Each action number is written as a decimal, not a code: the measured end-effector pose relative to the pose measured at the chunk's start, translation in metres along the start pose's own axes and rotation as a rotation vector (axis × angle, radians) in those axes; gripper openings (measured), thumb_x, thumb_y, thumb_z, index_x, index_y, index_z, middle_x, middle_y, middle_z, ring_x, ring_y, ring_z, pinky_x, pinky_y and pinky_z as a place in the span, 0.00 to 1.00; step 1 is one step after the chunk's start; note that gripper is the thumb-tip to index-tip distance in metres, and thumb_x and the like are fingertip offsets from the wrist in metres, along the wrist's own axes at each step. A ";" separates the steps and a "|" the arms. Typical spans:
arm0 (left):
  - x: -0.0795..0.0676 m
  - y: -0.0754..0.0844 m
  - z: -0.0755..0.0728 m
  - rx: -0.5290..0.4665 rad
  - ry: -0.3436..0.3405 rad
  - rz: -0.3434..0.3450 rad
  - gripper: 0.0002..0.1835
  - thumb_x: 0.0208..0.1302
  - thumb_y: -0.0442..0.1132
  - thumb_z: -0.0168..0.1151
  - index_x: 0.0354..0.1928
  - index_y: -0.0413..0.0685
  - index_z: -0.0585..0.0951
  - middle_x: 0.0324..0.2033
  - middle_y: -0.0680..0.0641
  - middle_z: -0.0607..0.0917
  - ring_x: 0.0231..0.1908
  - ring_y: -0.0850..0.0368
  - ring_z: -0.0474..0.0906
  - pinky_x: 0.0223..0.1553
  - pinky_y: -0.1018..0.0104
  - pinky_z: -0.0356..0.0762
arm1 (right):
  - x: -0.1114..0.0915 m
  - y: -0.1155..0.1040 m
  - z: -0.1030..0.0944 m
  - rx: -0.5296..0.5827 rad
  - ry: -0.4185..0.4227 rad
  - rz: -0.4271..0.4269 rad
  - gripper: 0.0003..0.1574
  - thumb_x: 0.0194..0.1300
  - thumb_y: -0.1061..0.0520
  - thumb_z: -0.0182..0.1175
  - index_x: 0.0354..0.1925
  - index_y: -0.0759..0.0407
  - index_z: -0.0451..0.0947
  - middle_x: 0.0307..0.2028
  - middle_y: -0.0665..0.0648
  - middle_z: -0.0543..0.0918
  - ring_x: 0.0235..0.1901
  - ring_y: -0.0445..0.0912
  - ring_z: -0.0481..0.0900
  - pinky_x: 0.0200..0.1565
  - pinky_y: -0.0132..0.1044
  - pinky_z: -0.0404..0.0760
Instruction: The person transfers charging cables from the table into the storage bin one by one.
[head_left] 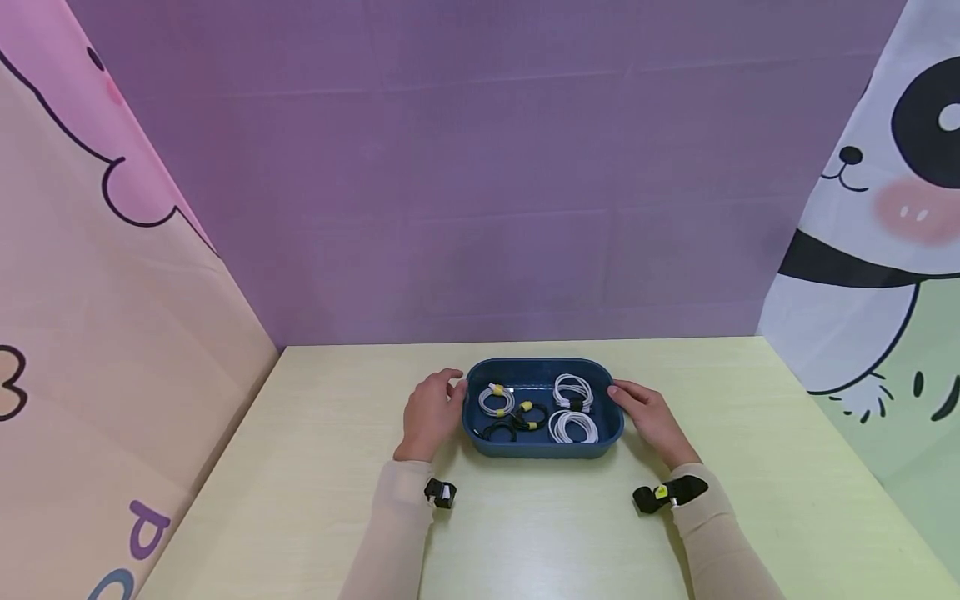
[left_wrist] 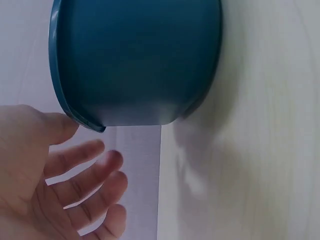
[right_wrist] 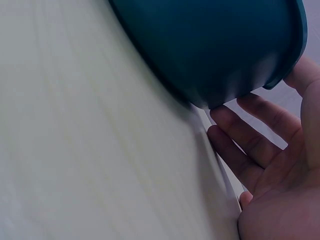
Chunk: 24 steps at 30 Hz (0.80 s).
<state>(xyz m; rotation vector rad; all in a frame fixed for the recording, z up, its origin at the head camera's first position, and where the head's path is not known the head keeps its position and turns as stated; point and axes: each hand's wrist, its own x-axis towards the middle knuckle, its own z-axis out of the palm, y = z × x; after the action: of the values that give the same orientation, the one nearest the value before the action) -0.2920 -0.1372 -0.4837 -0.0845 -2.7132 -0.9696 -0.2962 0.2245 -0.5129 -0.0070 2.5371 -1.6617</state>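
A dark blue oblong plastic tub stands on the table and has several coiled cables in it. On its left lie a grey-white coil with yellow ties and black coils, one with yellow ties. Two white coils, an upper one with a black tie and a lower one, lie at the right. My left hand is at the tub's left end, thumb right at the rim, fingers loosely spread beside the wall. My right hand holds the right end, thumb at the rim and fingertips against the outer wall.
The pale wood-grain table reaches back to a purple cloth backdrop. Printed cloths hang on both sides, with a panda on the right one. Small black wrist cameras sit on the left cuff and right cuff.
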 end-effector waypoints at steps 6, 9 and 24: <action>-0.001 -0.001 0.001 -0.022 -0.058 0.019 0.17 0.73 0.44 0.62 0.58 0.45 0.83 0.30 0.49 0.84 0.23 0.58 0.72 0.23 0.66 0.65 | 0.002 0.003 0.001 -0.001 0.008 -0.017 0.41 0.76 0.35 0.53 0.72 0.63 0.70 0.72 0.66 0.71 0.76 0.62 0.62 0.75 0.61 0.57; -0.001 0.000 0.001 -0.022 -0.064 0.016 0.18 0.73 0.44 0.62 0.60 0.45 0.82 0.29 0.49 0.85 0.22 0.58 0.71 0.23 0.66 0.65 | 0.003 0.004 0.002 -0.001 0.009 -0.025 0.41 0.76 0.36 0.53 0.72 0.63 0.70 0.72 0.67 0.71 0.76 0.62 0.62 0.75 0.61 0.57; 0.000 -0.004 -0.008 -0.007 -0.060 0.004 0.16 0.71 0.43 0.63 0.58 0.48 0.84 0.31 0.49 0.88 0.21 0.59 0.75 0.22 0.66 0.68 | 0.009 0.005 0.005 -0.021 0.005 -0.021 0.43 0.76 0.33 0.52 0.72 0.63 0.69 0.73 0.66 0.70 0.77 0.62 0.60 0.76 0.61 0.55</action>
<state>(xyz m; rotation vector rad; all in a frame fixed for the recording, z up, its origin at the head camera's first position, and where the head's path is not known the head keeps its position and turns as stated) -0.2910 -0.1458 -0.4800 -0.1224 -2.7624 -0.9911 -0.3046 0.2210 -0.5200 -0.0304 2.5666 -1.6450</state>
